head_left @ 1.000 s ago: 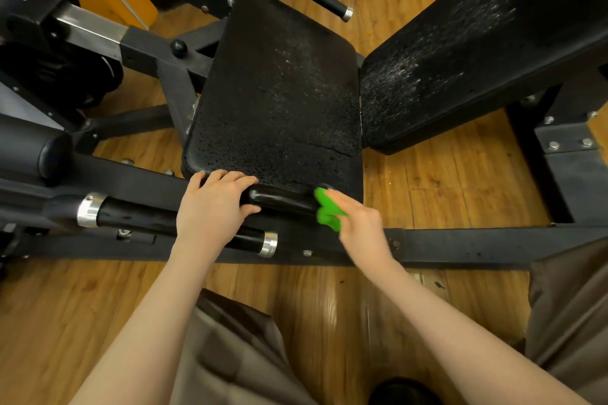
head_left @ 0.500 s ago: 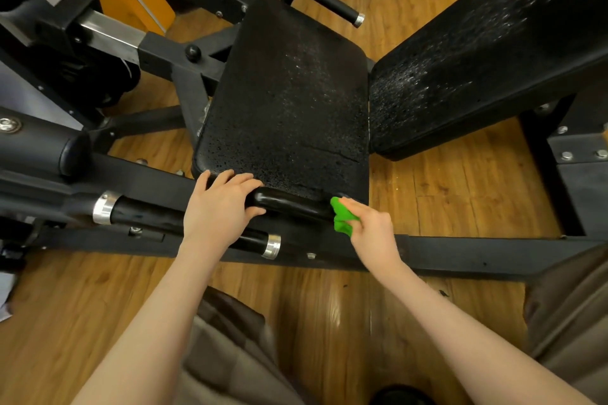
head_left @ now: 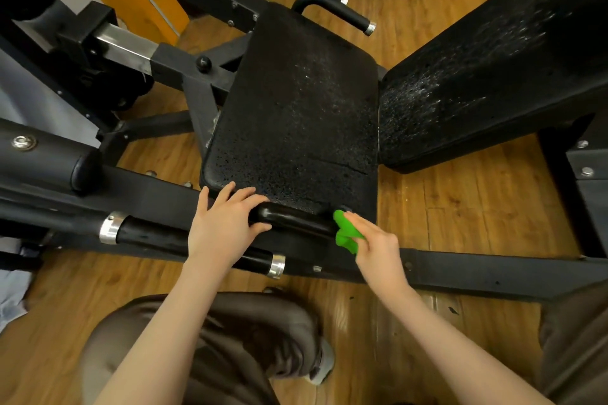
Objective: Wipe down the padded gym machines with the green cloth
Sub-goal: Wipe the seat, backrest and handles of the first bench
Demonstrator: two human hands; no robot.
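The green cloth (head_left: 346, 233) is pinched in the curled fingers of the right hand (head_left: 378, 248) and pressed against the right end of the black handle (head_left: 294, 220) at the near edge of the seat pad (head_left: 296, 115). The left end of that handle is gripped by the left hand (head_left: 223, 223), fingers wrapped over it. The back pad (head_left: 493, 69) lies just beside the seat pad's right edge.

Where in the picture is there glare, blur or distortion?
Head view: pale sheen speckles the seat pad and back pad; the wide lens bows the frame bars toward the edges; the green cloth in the right hand looks slightly soft.
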